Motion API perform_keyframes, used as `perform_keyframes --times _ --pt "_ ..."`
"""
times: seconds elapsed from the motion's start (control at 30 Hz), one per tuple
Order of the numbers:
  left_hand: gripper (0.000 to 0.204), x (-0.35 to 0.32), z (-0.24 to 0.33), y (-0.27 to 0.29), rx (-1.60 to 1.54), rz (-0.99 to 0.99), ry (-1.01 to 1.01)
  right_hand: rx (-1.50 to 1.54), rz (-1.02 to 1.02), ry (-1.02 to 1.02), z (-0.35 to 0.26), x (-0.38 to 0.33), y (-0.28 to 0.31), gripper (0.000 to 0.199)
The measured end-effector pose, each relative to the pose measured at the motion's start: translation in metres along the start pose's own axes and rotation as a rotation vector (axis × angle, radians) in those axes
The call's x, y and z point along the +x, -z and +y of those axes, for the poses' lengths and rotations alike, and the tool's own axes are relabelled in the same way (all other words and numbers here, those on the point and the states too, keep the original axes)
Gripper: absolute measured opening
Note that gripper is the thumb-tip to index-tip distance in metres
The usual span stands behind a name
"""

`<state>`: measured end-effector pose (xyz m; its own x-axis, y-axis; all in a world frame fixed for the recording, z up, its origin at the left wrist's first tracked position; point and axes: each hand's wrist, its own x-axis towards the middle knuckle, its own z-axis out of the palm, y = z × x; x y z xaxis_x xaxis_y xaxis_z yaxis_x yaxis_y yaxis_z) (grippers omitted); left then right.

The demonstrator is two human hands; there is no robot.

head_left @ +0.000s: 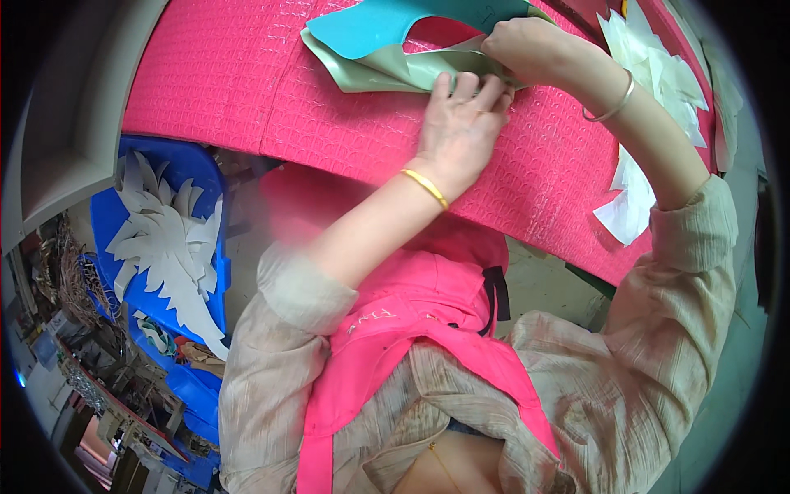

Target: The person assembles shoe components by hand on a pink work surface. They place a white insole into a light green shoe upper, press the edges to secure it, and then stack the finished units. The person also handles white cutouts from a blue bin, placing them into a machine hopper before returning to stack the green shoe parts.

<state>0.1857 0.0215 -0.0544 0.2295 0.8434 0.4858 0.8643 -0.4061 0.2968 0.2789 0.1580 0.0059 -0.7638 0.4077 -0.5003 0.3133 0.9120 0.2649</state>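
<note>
A shiny pale green sheet (387, 74) lies buckled on the pink-covered table, under a teal cut piece (362, 29) with a curved edge and a small dark mark. My left hand (465, 123), with a yellow bangle at its wrist, has its fingers bent over the near edge of the pale green sheet and pressed on it. My right hand (531, 51) is closed in a fist on the right end of the same sheet, next to the teal piece. Its fingertips and what lies between them are hidden.
White paper-like scraps (650, 90) are heaped along the table's right side. Left of the table stands a blue bin (214, 169) with jagged white offcuts (169, 239). The pink quilted table cover (214, 82) has a seam. Tangled wires (74, 267) and clutter fill the lower left.
</note>
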Motion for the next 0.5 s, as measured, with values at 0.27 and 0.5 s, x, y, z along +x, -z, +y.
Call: perform_keyframes --times 0.27,0.5 --pt "0.032 0.011 0.018 -0.017 -0.061 0.037 0.045 0.042 -0.275 0.038 0.005 -0.011 0.016 0.04" --pt "0.011 0.036 0.018 -0.022 0.243 0.08 -0.174 0.82 0.213 -0.277 0.027 -0.067 0.027 0.03"
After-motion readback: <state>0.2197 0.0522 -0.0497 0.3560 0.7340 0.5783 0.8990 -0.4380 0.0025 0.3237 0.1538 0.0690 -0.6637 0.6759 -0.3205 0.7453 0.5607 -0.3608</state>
